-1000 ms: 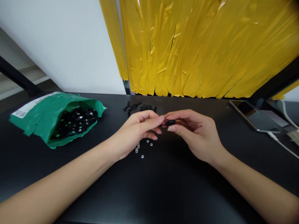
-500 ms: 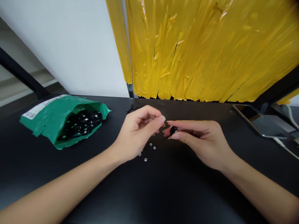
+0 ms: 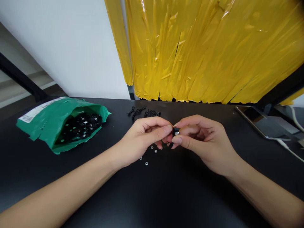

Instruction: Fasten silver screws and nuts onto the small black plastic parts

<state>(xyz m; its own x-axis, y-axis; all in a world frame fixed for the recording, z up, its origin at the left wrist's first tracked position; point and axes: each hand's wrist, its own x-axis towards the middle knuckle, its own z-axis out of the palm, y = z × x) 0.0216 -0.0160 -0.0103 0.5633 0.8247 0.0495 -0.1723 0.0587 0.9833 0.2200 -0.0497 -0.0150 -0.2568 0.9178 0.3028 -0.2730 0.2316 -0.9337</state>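
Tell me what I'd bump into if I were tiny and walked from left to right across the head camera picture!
Green bag → left hand → small black piece with a silvery spot → right hand → phone.

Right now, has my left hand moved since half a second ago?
Yes: your left hand has moved slightly rightward, toward your right hand, judged against the frontmost silver ring.

Black piece (image 3: pixel 176 131), partly hidden by fingers (image 3: pixel 177 139) | white label (image 3: pixel 35 112), print too small to read | yellow plastic (image 3: pixel 201 47), top cut off
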